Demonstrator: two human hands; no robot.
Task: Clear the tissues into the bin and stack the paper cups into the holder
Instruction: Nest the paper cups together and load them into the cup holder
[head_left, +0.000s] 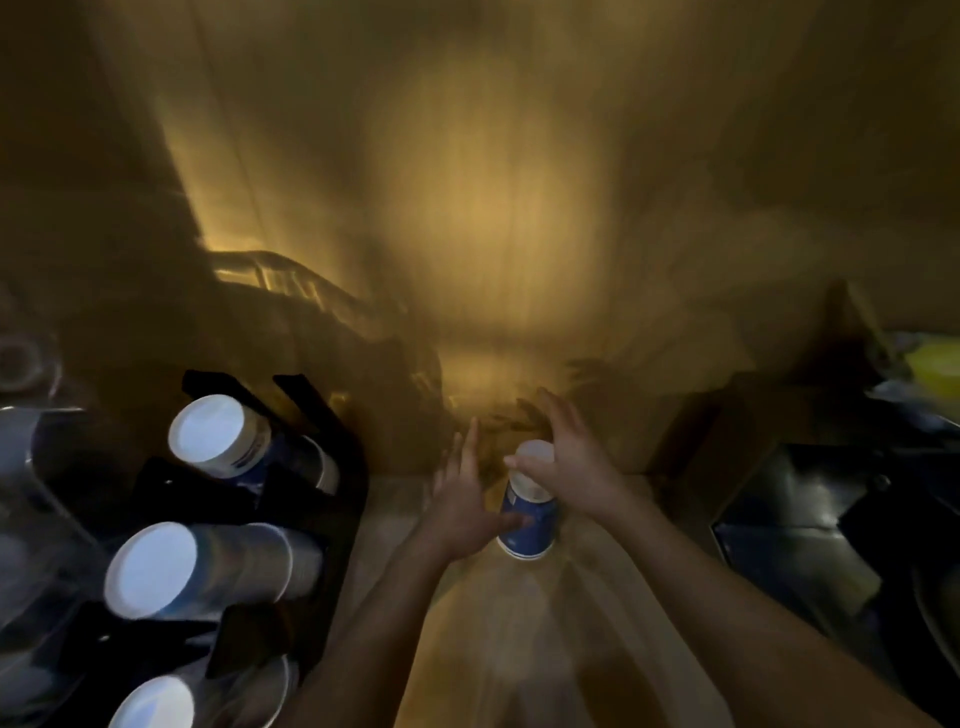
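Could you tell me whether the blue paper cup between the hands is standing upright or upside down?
Upside down: the blue paper cup stands wide rim down on the counter, narrow white base up.

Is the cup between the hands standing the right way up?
No. The blue-and-white paper cup stands upside down on the counter, wide rim at the bottom, closed white base up.

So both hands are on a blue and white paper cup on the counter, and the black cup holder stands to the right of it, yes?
Not quite. The head view shows the black cup holder to the left of the blue and white paper cup. Both the left hand and the right hand do touch that cup on the counter.
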